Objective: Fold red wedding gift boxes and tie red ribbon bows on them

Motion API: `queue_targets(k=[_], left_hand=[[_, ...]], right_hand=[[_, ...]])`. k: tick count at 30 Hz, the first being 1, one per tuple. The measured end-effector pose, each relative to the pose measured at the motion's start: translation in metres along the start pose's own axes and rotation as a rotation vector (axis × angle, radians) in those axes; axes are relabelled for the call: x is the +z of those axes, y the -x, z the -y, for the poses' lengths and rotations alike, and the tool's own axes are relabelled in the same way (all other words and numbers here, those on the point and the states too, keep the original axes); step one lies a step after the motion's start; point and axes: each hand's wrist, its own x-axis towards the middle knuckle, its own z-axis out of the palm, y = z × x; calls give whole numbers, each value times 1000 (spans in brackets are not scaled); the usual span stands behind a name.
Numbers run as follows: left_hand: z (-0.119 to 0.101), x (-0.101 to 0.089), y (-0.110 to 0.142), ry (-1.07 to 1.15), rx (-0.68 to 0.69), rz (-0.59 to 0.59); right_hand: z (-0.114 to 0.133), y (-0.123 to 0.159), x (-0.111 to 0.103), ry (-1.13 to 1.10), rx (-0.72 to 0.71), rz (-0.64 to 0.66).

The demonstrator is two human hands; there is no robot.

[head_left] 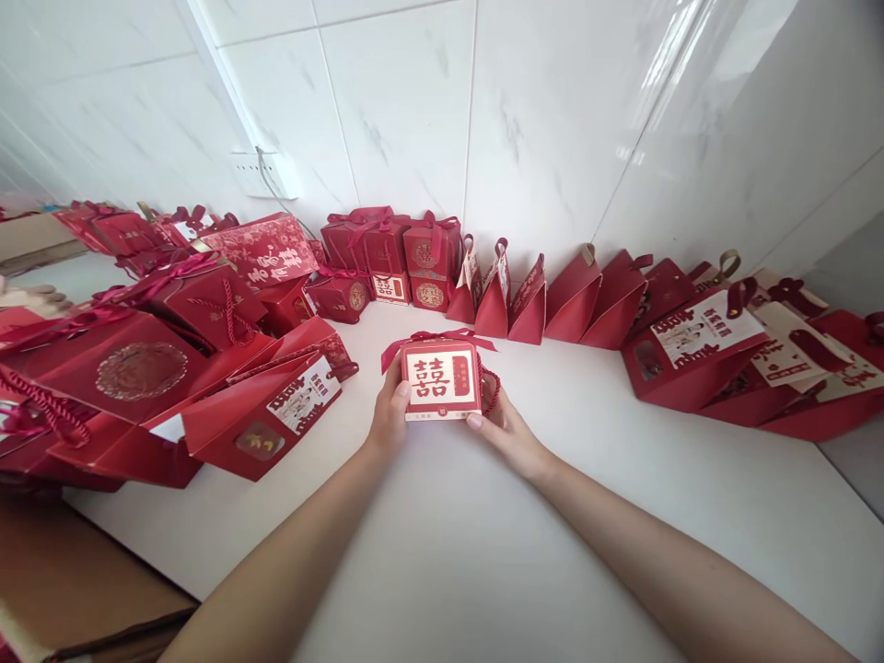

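Observation:
Between my two hands is a small red gift box [442,379] with a cream front panel, red double-happiness characters and a ribbon bow along its top. A twisted red cord loops out at its right side. My left hand [392,412] grips the box's left edge, thumb on the front. My right hand [507,431] holds the lower right corner, its thumb at the bottom edge and its other fingers partly hidden behind the cord. Just behind stand stacked red boxes [366,244] tied with ribbon, along with a gold-printed red box [433,262].
Red bags and boxes [145,364] crowd the white table's [442,552] left side. Triangular red boxes [573,295] line the tiled wall, and more bags [711,336] lean at the right. A cardboard box [89,589] sits lower left. Another person's hand [34,299] shows at the far left.

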Motion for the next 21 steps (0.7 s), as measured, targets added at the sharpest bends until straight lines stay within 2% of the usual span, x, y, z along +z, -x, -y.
queue_targets(k=[3, 5, 7, 10, 12, 17, 19, 21], left_hand=[[-7, 5, 1, -114, -31, -69], [-11, 10, 2, -202, -15, -184], [-12, 15, 4, -190, -19, -199], [-8, 23, 8, 31, -79, -32], [-6, 25, 8, 170, -125, 17], [-7, 18, -6, 319, -247, -82], [-9, 12, -15, 370, -268, -161], [-10, 9, -22, 435, -285, -228]], right_hand=[[0, 1, 2, 147, -65, -166], [-1, 1, 0, 340, -142, -320], [-1, 0, -3, 532, -203, -408], [1, 0, -3, 669, -257, -409], [2, 2, -2, 709, -288, -381], [0, 1, -1, 761, -290, -106], [4, -3, -1, 777, -352, -130], [20, -8, 2, 777, -468, -214]])
